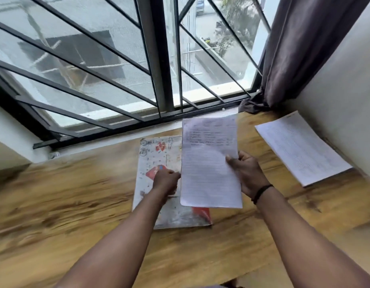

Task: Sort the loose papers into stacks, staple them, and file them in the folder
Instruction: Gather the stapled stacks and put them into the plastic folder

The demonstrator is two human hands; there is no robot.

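1. Window [117, 59], upper half of frame: barred, with a dark curtain [304, 48] bunched at upper right. Not part of the job.
2. Worktop [65, 204], lower half of frame: wood grain, blurred at the left. It carries the folder and one stack of paper.
3. Folder [157, 154], centre: printed cover with red marks, lying flat and closed as far as can be seen. Its right part is hidden behind the held sheets.
4. Stack of papers [300, 150], right of centre, lying flat by the wall and well apart from the folder. Whether it is stapled cannot be told.
5. Held sheets [209, 171], centre: lined, handwritten at the top, raised above the folder and tilted toward the camera. How many sheets cannot be told.
6. Right hand [246, 173], centre right: fingers grasping the right edge of the held sheets, thumb on the front. A dark band sits on the wrist.
7. Left hand [166, 180], centre: fingers curled at the left edge of the sheets, seemingly pinching it; the contact is blurred.
8. No stapler shows anywhere in view.
9. Judgement: sorting step, deciding where these sheets belong. To do it well, read the heading, keep both edges supported so nothing slips, square the edges against the worktop, then lay them aligned on the matching stack.
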